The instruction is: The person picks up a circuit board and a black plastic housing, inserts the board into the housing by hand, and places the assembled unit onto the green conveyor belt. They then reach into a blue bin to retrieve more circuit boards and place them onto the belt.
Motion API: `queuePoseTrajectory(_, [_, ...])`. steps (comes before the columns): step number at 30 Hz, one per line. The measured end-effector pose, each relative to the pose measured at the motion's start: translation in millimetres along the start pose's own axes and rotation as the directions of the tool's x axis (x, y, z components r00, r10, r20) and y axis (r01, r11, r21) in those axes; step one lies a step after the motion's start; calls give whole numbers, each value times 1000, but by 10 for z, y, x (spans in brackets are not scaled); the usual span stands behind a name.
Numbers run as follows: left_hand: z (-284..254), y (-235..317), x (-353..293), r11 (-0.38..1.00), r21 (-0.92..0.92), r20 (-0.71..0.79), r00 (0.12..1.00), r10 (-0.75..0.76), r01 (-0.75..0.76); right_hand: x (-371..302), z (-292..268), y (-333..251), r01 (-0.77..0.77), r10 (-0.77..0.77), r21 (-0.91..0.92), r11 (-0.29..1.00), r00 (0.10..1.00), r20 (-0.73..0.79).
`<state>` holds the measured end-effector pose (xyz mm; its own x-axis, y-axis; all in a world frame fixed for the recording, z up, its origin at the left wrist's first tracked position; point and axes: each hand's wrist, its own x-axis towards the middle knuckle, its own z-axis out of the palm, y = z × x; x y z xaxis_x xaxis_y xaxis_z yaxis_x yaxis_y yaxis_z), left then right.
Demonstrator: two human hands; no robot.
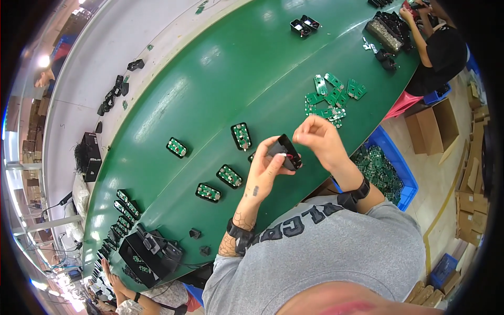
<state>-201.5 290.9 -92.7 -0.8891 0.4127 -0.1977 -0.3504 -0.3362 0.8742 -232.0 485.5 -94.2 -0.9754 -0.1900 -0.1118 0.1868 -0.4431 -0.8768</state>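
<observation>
My left hand [266, 167] is closed around a black plastic housing [285, 143], holding it tilted above the green table [210, 100]. A short red wire and a small white part show inside the housing, near my left thumb. Just right of its rim is my right hand [319, 140], with thumb and fingers pinched together; whatever they hold is too small to make out. Left of my hands, black housings with green circuit boards in them, such as this one [229, 176], lie on the table. Another housing is partly hidden behind my left hand.
Loose green circuit boards [331, 97] are heaped beyond my right hand. A blue bin [410, 184] of boards stands off the table's right edge. At lower left are a black box [134, 257] and rows of filled housings [123, 210]. Co-workers sit at far right and lower left.
</observation>
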Motion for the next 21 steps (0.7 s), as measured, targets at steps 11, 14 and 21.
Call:
queuePoseTrajectory(11, [-27, 36, -48, 988, -28, -85, 985, 148, -151, 52, 47, -168, 158, -82, -305, 939, 966, 246])
queuePoseTrajectory(14, [-21, 15, -14, 967, -205, -89, 986, 138, -154, 80, -38, -282, 224, -101, -393, 892, 946, 309])
queuePoseTrajectory(21, [-164, 43, -21, 870, -487, 63, 996, -60, 83, 1100, -1494, -995, 441, 142, -856, -270, 897, 418])
